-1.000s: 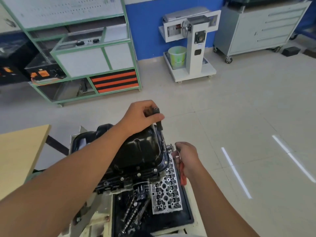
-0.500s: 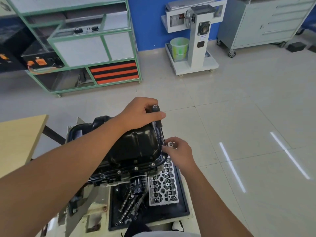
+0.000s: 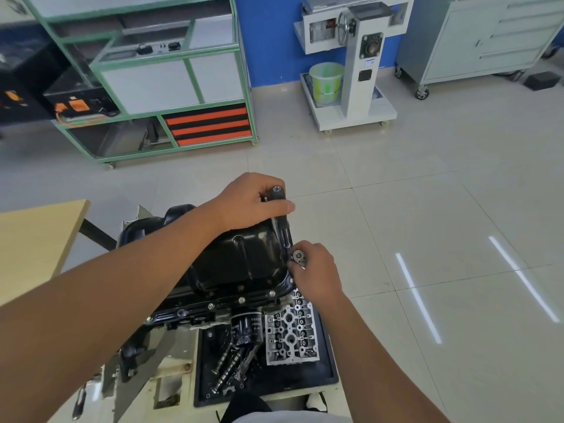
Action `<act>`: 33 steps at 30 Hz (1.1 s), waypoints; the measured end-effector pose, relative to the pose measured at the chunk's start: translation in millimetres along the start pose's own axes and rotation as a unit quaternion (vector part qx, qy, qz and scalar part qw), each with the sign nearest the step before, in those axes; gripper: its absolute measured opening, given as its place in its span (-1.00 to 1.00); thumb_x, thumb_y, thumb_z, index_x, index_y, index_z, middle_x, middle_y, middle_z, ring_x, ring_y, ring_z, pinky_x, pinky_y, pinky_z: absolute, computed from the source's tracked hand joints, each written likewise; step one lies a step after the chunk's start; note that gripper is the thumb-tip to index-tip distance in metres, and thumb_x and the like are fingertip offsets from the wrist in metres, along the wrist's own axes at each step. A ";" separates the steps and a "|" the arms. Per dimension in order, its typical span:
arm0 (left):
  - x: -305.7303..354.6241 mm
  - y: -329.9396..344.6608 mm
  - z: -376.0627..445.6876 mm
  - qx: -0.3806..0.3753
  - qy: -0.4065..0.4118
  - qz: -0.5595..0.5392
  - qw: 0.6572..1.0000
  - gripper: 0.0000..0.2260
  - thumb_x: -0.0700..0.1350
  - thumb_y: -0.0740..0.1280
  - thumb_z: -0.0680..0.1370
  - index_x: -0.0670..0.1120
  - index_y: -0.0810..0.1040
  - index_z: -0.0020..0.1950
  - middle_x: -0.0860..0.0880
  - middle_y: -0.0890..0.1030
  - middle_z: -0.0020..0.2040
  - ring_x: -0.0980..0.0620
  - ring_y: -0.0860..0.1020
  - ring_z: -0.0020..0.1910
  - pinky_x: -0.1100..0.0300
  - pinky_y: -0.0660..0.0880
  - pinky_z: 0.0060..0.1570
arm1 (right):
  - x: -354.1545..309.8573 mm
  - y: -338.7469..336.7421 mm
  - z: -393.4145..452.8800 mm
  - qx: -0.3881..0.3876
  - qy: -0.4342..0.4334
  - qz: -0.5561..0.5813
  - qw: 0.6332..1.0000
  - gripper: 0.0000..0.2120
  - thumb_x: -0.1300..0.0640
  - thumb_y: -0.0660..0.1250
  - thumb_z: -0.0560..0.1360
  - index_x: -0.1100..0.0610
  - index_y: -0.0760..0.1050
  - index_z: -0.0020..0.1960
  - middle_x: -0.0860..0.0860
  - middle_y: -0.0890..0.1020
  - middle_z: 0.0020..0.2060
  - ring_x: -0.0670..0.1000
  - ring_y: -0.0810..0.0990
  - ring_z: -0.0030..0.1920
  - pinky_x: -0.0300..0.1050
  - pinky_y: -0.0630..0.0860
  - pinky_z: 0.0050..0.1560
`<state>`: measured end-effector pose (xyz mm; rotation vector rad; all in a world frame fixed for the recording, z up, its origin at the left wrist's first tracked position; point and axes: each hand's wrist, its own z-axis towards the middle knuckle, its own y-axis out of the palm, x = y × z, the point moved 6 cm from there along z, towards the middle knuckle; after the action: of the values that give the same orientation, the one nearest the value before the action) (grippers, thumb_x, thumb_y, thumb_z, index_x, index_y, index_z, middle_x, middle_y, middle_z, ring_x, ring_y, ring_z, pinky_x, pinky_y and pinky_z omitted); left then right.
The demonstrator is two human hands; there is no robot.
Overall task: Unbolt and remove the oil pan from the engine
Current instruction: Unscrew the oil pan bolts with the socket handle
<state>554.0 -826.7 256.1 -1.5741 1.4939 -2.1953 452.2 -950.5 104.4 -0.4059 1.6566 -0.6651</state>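
Observation:
A black oil pan (image 3: 241,264) sits bolted on top of the upturned engine (image 3: 189,319), with several bolt heads along its near flange. My left hand (image 3: 250,203) grips the black handle of a ratchet wrench (image 3: 282,221) over the pan's far right corner. My right hand (image 3: 317,273) pinches the wrench's silver head (image 3: 298,256) at the pan's right edge. The socket and the bolt under it are hidden by my fingers.
A black tray (image 3: 323,370) below the engine holds a cylinder head (image 3: 290,334), camshafts (image 3: 227,361) and small parts. An oil filter (image 3: 248,329) hangs off the engine. A wooden table (image 3: 36,239) stands to the left. Green shelving (image 3: 158,77), a white machine stand (image 3: 351,65) and a grey cabinet (image 3: 482,38) stand across the tiled floor.
My right hand let go of the red-handled tool seen a second ago and moved up to the ratchet's head. My left hand stayed on the wrench handle.

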 end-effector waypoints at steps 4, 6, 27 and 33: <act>-0.2 2.2 -3.1 0.014 0.004 0.012 1.000 -0.68 0.25 0.38 0.48 0.20 0.63 0.18 0.19 0.72 0.02 0.09 0.68 0.06 -0.12 0.58 0.21 | -13.1 -14.2 -13.9 0.089 0.017 0.131 0.987 -0.89 0.03 0.41 0.52 -0.20 0.57 -0.05 -0.16 0.63 -0.17 -0.14 0.61 -0.13 -0.27 0.50 -0.12; -1.2 2.7 -2.6 0.029 0.023 0.035 0.999 -0.73 0.28 0.36 0.49 0.25 0.55 0.14 0.14 0.70 -0.02 0.04 0.67 -0.04 -0.10 0.60 0.08 | -24.5 -25.4 -20.4 0.124 0.043 0.232 0.964 -0.90 -0.07 0.38 0.52 -0.30 0.57 -0.10 -0.25 0.66 -0.18 -0.21 0.63 -0.14 -0.42 0.47 -0.22; 1.7 4.7 -10.9 0.001 0.054 0.106 0.993 -0.74 0.39 0.10 0.56 0.29 0.45 -0.06 0.25 0.55 -0.32 0.23 0.52 -0.28 0.16 0.31 -0.27 | -164.5 -137.2 23.3 -0.134 0.002 0.195 0.972 -0.94 0.19 0.40 0.55 0.12 0.60 -0.11 0.16 0.57 -0.35 0.04 0.38 -0.49 -0.16 0.27 -0.48; 0.5 -0.1 -13.6 0.035 0.068 0.022 0.997 -0.85 0.40 0.31 0.49 0.53 0.49 0.05 0.27 0.66 -0.15 0.16 0.63 -0.17 0.01 0.57 -0.13 | -162.4 -134.4 21.2 -0.166 0.014 0.140 0.976 -0.95 0.19 0.38 0.58 0.14 0.60 -0.05 0.15 0.60 -0.33 0.03 0.39 -0.48 -0.14 0.28 -0.48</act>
<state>543.5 -818.0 256.3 -1.3846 1.4526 -2.3449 491.3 -960.6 312.4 -0.3893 1.8143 -0.1839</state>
